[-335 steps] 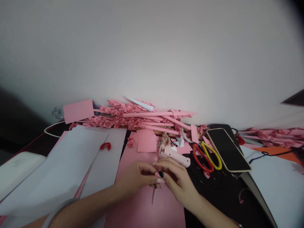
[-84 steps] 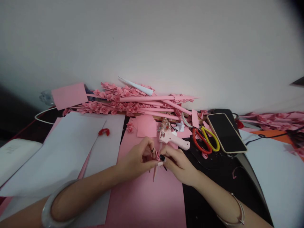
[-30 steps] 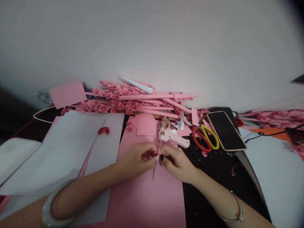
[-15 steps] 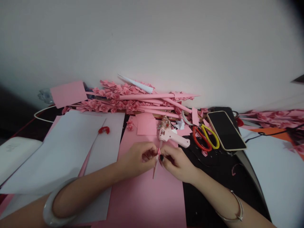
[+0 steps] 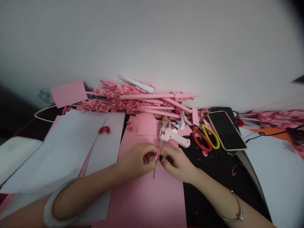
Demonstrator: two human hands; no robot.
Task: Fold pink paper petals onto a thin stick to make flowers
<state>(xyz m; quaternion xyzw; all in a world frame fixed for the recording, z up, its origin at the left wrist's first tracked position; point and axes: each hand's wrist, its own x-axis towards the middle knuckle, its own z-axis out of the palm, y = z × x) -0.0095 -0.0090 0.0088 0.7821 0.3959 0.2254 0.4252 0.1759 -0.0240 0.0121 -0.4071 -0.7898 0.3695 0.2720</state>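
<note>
A small piece of folded pink paper (image 5: pixel 158 153) is pinched between my two hands, above a large pink sheet (image 5: pixel 147 199). My left hand (image 5: pixel 140 160) grips its left side with thumb and curled fingers. From the right, my right hand (image 5: pixel 177 163) pinches it too, a dark thumbnail against the paper. A thin pale strip or stick (image 5: pixel 155 171) points down below the fingertips; I cannot tell whether it belongs to the folded paper. Just beyond my hands lies a pink glue gun (image 5: pixel 174 136), its nozzle towards the paper.
Scissors with red and yellow handles (image 5: pixel 206 137) lie beside a phone (image 5: pixel 226 130) on the right. White sheets (image 5: pixel 64 142) and a red curved piece (image 5: pixel 104 129) are on the left. Pink paper flowers (image 5: pixel 104 106) and rolled stems line the wall, near pink squares (image 5: pixel 146 124).
Both hands stay in nearly the same place, still pinching the folded pink paper. The paper and the thin strip below it have turned slightly. Nothing else has moved.
</note>
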